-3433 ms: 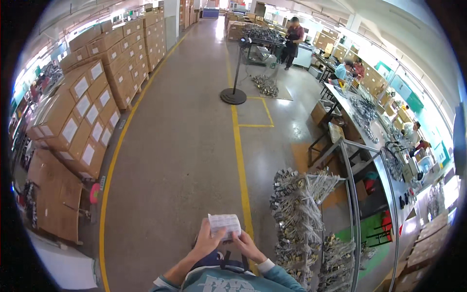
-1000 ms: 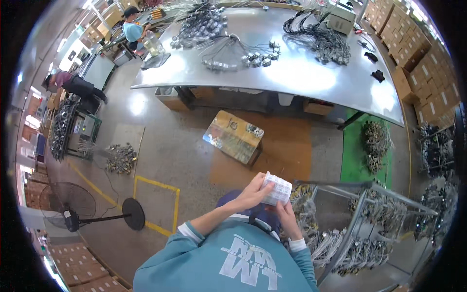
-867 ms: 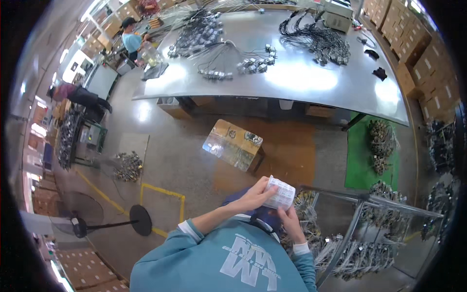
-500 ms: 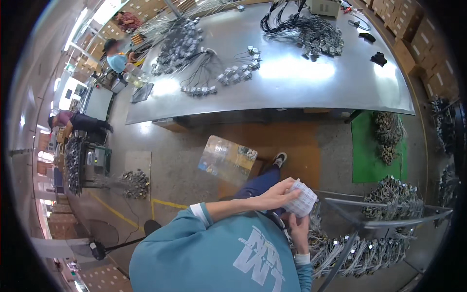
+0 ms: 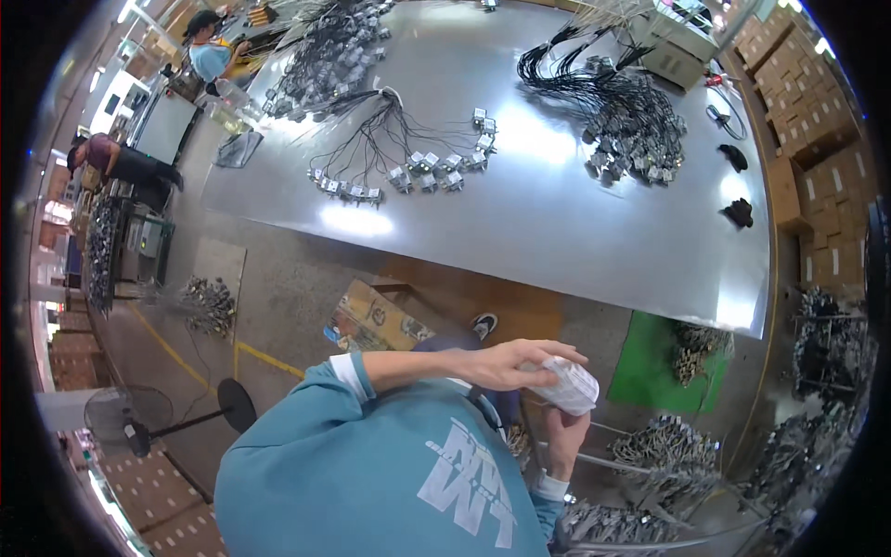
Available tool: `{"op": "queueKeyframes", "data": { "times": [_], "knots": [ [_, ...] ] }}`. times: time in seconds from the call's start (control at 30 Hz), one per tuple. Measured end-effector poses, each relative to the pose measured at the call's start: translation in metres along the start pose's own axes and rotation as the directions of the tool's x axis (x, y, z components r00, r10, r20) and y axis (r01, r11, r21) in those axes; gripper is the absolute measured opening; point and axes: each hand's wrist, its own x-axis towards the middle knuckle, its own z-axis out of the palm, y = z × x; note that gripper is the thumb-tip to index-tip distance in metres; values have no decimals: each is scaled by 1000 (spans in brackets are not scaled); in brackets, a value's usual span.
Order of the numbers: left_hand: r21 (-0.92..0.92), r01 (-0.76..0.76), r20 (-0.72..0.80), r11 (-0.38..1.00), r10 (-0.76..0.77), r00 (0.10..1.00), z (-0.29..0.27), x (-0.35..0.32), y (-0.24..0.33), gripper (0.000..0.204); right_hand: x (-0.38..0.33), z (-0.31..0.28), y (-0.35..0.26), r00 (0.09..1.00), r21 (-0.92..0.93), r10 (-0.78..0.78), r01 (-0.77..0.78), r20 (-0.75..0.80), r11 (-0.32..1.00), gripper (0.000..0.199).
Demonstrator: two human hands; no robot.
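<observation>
Pack (image 5: 568,385), a small white bundle that looks like folded labels or cards, sits between both hands, just in front of the person's teal shirt (image 5: 371,473). The left hand (image 5: 506,364) lies over its top, fingers curled round the near edge; the right hand (image 5: 563,436) comes up from below and grips its underside. Both hands are closed on it, neither loosely.

Since half a second ago the view has swung further: the big grey table (image 5: 557,223) now fills the far half, where a few seconds back an aisle lined with cartons lay ahead. The pack has drifted from centre to the right of the body, and the left hand now covers more of it than before. Judging by that, the person has turned to face the table while handling the pack, not yet setting it down.

Counts: one pack, two hands on it. On the table, three clumps of black wire harnesses: one far left (image 5: 334,56), one fanned out in the middle (image 5: 399,158), one far right (image 5: 622,111). Two dark gloves or rags (image 5: 738,212) lie at the right edge. One flat printed carton (image 5: 376,320) lies on the floor, one green mat (image 5: 668,357) to its right, one fan (image 5: 130,418) stands near left. Two other people (image 5: 209,51) work at far left.
</observation>
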Motion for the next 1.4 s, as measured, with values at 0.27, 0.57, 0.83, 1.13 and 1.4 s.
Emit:
{"op": "queueKeyframes", "data": {
  "times": [0.27, 0.57, 0.83, 1.13, 1.4],
  "knots": [
    [-41, 26, -60, 999, -28, 998, -29, 46, -6, 46, 85, 3, -45, 969, -113, 113, -90, 220, 990, 45],
    [-382, 25, -346, 924, -168, 923, -47, 99, 11, 52, 196, 7, -110, 950, -296, 102, -10, 296, 955, 31],
    [39, 23, -529, 999, 1, 849, -69, 131, 15, 53, 267, 26, -122, 901, -290, 133, -9, 412, 957, 47],
    [-148, -66, -613, 987, -39, 789, -89, 104, 55, 49, 334, 53, -20, 830, -317, -28, 244, 557, 917, 57],
    [-570, -594, -650, 568, 131, 749, -175, -9, 42, 21, 320, 111, -17, 910, -712, -173, 403, 376, 575, 57]
  ]
}}
